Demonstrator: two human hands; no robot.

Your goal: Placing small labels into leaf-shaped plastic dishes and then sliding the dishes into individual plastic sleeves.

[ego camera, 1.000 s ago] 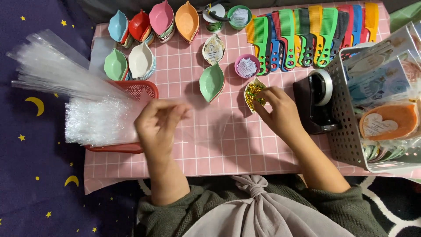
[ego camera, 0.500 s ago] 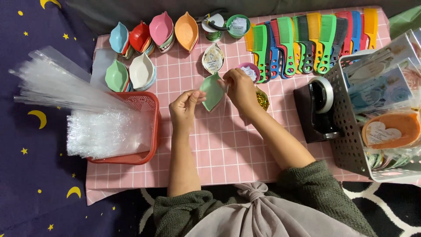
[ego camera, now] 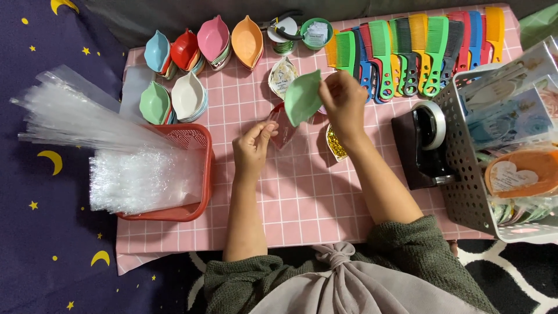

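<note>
A: Risky spot here, centre of the frame, just above the middle. Could lose the green leaf-shaped dish (ego camera: 302, 97): pinched only at its right edge, tilted up on its side, held off the pink checked cloth (ego camera: 302, 197).

B: Pinched by the right hand (ego camera: 344, 103)?

A: Yes. Fingers closed on the dish rim, thumb side hidden behind it. Light grip, by the look of it, so a slip or a twist seems possible.

B: And the left hand (ego camera: 254, 148)?

A: Lower and to the left, fingertips drawn together on a clear plastic sleeve (ego camera: 285, 129). Thin, glossy, limp. Hard to tell whether its mouth stands open.

B: So what else might go wrong?

A: Could snag the dish's pointed tip on the sleeve's edge, or crumple the film, if mouth and dish fail to line up. Also crowded underneath: a gold glitter dish (ego camera: 335, 145) just below the right wrist, a pale dish (ego camera: 283, 77) right behind the green one. Easy to knock either with a dropped piece or a sweeping forearm.

B: Anything farther out?

A: Comb row (ego camera: 415, 49) along the top right, black tape dispenser (ego camera: 423, 145) at right, red basket (ego camera: 174, 174) of clear sleeves at left. All well apart from the hands, less likely to be disturbed.
</note>
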